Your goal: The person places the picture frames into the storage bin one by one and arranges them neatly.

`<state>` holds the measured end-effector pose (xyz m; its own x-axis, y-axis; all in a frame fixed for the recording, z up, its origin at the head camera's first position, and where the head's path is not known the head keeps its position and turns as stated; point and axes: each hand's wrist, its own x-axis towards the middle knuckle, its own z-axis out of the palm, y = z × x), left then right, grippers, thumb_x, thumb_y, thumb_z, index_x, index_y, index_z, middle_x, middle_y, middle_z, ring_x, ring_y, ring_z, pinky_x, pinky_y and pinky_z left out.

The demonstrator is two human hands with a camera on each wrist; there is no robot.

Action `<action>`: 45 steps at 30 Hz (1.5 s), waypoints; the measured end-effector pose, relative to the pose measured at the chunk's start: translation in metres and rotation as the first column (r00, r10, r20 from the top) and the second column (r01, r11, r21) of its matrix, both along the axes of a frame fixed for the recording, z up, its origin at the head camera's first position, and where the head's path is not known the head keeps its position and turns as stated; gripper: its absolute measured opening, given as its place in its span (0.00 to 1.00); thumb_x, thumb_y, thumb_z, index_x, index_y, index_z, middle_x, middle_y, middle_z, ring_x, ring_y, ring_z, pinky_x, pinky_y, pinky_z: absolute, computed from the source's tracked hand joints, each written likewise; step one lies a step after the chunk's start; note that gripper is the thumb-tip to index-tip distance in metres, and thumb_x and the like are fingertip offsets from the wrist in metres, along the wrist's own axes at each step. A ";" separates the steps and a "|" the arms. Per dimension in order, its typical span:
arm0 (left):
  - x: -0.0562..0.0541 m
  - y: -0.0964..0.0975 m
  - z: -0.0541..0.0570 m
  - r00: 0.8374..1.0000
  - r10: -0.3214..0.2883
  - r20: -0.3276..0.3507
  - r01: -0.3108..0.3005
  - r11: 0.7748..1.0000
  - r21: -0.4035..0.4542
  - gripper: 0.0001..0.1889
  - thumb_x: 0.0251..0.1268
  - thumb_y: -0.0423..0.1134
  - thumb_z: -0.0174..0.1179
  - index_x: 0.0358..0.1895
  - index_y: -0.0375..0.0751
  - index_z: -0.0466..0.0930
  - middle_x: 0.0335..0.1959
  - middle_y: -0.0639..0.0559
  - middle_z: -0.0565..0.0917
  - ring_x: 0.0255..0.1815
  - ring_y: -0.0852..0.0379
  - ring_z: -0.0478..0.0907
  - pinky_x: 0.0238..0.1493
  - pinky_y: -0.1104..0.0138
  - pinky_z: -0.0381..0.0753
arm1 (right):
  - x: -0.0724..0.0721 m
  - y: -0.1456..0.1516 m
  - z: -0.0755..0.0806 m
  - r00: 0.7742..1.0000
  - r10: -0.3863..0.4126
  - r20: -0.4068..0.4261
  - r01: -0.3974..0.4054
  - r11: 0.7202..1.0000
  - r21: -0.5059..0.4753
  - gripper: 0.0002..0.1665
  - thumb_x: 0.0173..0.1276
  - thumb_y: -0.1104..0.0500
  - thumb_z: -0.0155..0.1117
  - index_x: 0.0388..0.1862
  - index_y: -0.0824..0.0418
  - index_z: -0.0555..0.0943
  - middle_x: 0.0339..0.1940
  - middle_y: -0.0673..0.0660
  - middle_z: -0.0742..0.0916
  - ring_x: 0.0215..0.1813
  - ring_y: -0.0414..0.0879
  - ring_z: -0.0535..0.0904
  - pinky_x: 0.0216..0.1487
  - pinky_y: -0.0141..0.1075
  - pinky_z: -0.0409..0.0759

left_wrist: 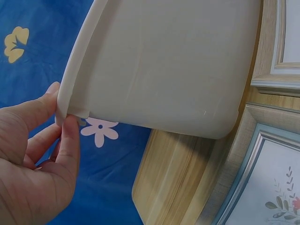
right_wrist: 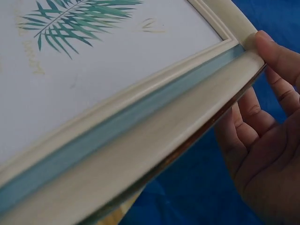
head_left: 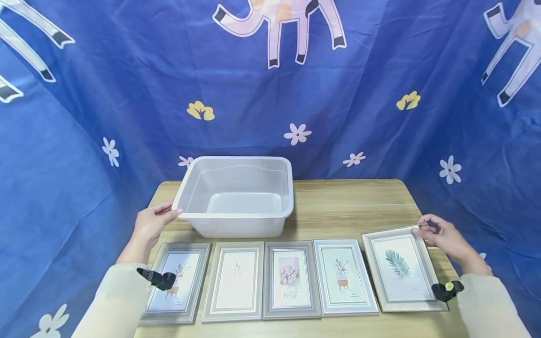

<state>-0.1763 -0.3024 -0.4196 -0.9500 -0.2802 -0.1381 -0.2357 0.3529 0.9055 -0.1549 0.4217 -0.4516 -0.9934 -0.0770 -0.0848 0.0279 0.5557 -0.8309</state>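
A white plastic bin stands on the table's back half, with no contents visible inside. My left hand pinches its rim at the near left corner; in the left wrist view the thumb and fingers of that hand lie on either side of the rim. At the far right, my right hand grips the upper right corner of a picture frame with a green leaf print. Seen from the right wrist, the thumb is on the front of this frame and the fingers are behind it. The frame's held corner looks raised.
Several more picture frames lie in a row along the front: a plant print, a pale one, pink flowers and a potted plant. The wooden table backs onto a blue patterned curtain.
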 end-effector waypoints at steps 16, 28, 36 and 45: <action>0.000 -0.003 -0.002 0.999 -0.034 0.000 0.034 0.999 -0.035 0.32 0.63 0.43 0.64 0.66 0.29 0.67 0.52 0.42 0.78 0.34 0.77 0.74 0.41 0.78 0.79 | -0.006 -0.012 0.047 0.974 -0.016 -0.225 0.051 0.987 0.150 0.19 0.67 0.56 0.65 0.50 0.66 0.73 0.35 0.48 0.81 0.33 0.34 0.78 0.28 0.33 0.81; 0.001 -0.002 -0.001 0.999 -0.032 0.000 0.032 0.999 -0.024 0.32 0.63 0.43 0.64 0.66 0.28 0.67 0.50 0.44 0.79 0.34 0.77 0.74 0.39 0.79 0.78 | -0.013 -0.043 0.070 0.944 -0.078 -0.322 0.143 0.973 0.184 0.26 0.66 0.50 0.66 0.54 0.67 0.79 0.37 0.50 0.82 0.33 0.29 0.77 0.29 0.24 0.78; 0.000 -0.004 -0.005 0.999 -0.031 -0.007 0.031 0.999 -0.006 0.32 0.63 0.42 0.64 0.65 0.28 0.66 0.47 0.48 0.80 0.35 0.76 0.75 0.41 0.77 0.79 | -0.020 -0.076 0.089 0.914 -0.125 -0.387 0.172 0.981 0.089 0.25 0.64 0.52 0.68 0.53 0.68 0.79 0.35 0.45 0.81 0.33 0.32 0.77 0.30 0.21 0.77; -0.001 -0.005 -0.006 0.999 -0.032 0.004 0.033 0.999 -0.032 0.33 0.63 0.45 0.64 0.66 0.29 0.66 0.52 0.42 0.78 0.35 0.76 0.74 0.47 0.71 0.79 | -0.025 -0.116 0.106 0.885 -0.224 -0.408 0.221 0.974 -0.056 0.25 0.61 0.57 0.71 0.52 0.72 0.78 0.32 0.45 0.80 0.31 0.32 0.77 0.28 0.21 0.77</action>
<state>-0.1770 -0.3070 -0.4257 -0.9581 -0.2537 -0.1331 -0.2272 0.3896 0.8925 -0.1798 0.3060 -0.3459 -0.9311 0.1509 0.3320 -0.1930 0.5686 -0.7997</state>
